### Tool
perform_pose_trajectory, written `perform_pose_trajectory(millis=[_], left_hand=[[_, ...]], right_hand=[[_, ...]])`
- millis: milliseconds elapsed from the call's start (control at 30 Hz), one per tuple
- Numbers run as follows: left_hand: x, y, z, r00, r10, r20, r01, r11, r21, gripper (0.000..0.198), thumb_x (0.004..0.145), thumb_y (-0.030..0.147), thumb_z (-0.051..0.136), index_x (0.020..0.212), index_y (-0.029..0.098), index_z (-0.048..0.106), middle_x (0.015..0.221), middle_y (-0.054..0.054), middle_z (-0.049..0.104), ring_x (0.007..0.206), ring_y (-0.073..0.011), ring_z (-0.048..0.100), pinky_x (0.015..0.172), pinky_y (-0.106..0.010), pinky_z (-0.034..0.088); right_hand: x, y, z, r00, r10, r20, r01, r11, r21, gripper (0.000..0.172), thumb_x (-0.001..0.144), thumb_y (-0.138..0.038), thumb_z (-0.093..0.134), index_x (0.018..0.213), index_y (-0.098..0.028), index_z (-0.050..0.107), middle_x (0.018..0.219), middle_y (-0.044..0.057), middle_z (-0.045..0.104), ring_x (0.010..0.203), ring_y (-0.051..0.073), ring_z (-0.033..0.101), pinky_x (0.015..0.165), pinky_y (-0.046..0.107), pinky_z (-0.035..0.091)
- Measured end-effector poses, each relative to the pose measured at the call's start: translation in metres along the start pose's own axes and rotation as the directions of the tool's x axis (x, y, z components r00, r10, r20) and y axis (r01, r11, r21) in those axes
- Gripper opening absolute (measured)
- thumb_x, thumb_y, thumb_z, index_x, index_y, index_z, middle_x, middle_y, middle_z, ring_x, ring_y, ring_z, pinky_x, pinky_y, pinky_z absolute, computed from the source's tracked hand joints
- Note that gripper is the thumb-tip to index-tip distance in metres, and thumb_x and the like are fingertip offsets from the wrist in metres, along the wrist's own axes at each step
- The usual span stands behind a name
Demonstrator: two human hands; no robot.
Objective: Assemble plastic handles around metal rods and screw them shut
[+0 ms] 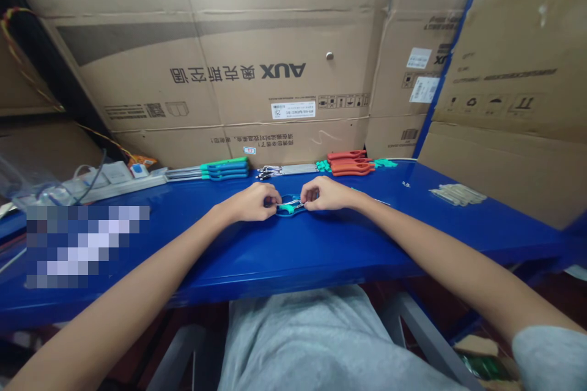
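Both my hands meet at the middle of the blue table point(293, 250). My left hand point(254, 201) is closed, pinching one end of a small teal-handled tool point(290, 206) with metal parts. My right hand point(323, 194) is closed on its other end. The tool lies low over the table between the two hands, and my fingers partly hide it.
At the back edge lie a stack of green and teal-handled tools point(215, 169), a bundle of metal parts point(288, 170) and a pile of orange-handled tools point(351, 165). A power strip with cables point(105, 178) sits back left. Pale small strips point(456, 194) lie to the right. Cardboard boxes point(275, 67) wall the back.
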State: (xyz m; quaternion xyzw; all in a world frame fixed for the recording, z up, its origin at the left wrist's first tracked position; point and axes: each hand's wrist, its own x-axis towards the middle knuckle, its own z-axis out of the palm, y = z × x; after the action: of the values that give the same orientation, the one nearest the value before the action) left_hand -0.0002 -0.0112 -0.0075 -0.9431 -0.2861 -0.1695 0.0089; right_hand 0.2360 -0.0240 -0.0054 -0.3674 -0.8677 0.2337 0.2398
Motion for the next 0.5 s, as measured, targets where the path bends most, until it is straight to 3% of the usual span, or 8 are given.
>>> perform_pose_trajectory(millis=[233, 500], left_hand=[[0.0006, 0.0015, -0.0058, 0.991, -0.082, 0.107, 0.081, 0.997, 0.019, 0.025, 0.07, 0.014, 0.052, 0.086, 0.015, 0.072, 0.082, -0.005, 0.068, 0.07, -0.0148, 0.059, 0.066, -0.023, 0.045], [0.0005, 0.0014, -0.0091, 0.989, -0.089, 0.119, 0.087, 0.996, 0.02, 0.025, 0.069, 0.015, 0.052, 0.083, 0.015, 0.072, 0.081, -0.005, 0.069, 0.069, -0.0149, 0.059, 0.065, -0.023, 0.044]], right_hand=[[-0.0004, -0.0013, 0.0011, 0.999, 0.024, 0.045, -0.023, 0.999, -0.024, 0.011, 0.067, -0.012, 0.063, 0.076, -0.013, 0.069, 0.063, 0.0, 0.064, 0.06, 0.01, 0.058, 0.061, 0.02, 0.044], [-0.0007, -0.0009, 0.0018, 0.998, 0.002, 0.055, 0.0, 0.999, -0.032, 0.015, 0.068, -0.009, 0.061, 0.08, -0.012, 0.07, 0.065, 0.001, 0.065, 0.06, 0.01, 0.058, 0.061, 0.02, 0.044]])
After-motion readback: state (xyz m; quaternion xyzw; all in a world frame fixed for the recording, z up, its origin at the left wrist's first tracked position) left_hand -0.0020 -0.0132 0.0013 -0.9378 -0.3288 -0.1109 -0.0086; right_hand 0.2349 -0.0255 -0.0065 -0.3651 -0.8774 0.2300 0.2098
